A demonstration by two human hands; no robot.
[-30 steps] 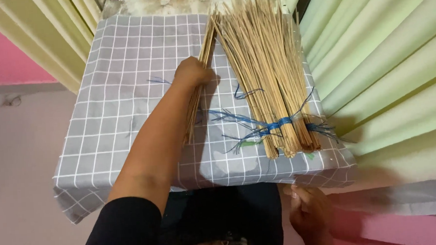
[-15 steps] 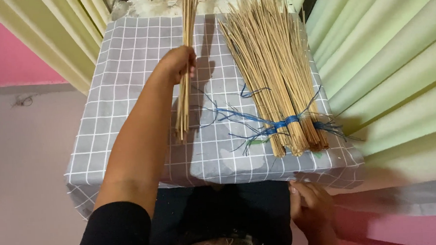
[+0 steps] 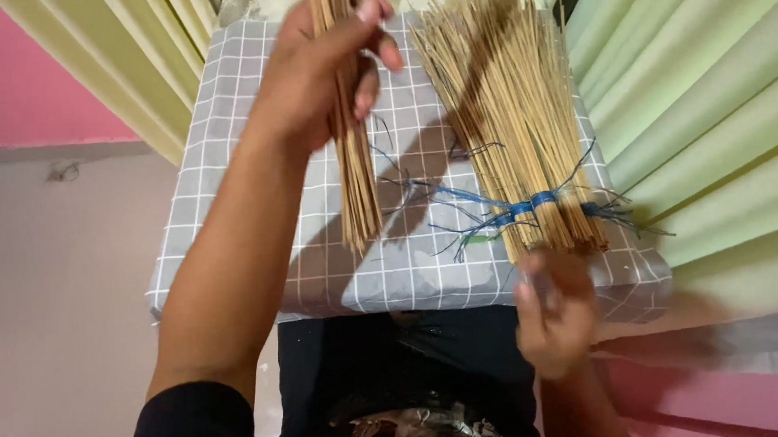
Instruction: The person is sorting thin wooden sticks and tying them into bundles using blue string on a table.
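Observation:
My left hand is raised above the table and grips a small bundle of thin tan sticks, which hangs roughly upright with its lower end over the cloth. A much larger fan of the same sticks lies on the right side of the table, tied near its lower end with frayed blue string. My right hand is lifted at the table's front edge, just below the tied end of the large bundle. Its fingers are curled and blurred, so I cannot tell whether it holds anything.
The table is covered with a grey cloth with white checks. Pale yellow-green curtains hang at the left and green ones at the right, close to the table edges. A pink wall is at the far left.
My left hand has lifted the small stick bundle off the cloth and up toward the camera. My right hand has risen from below the table to the large bundle's tied end.

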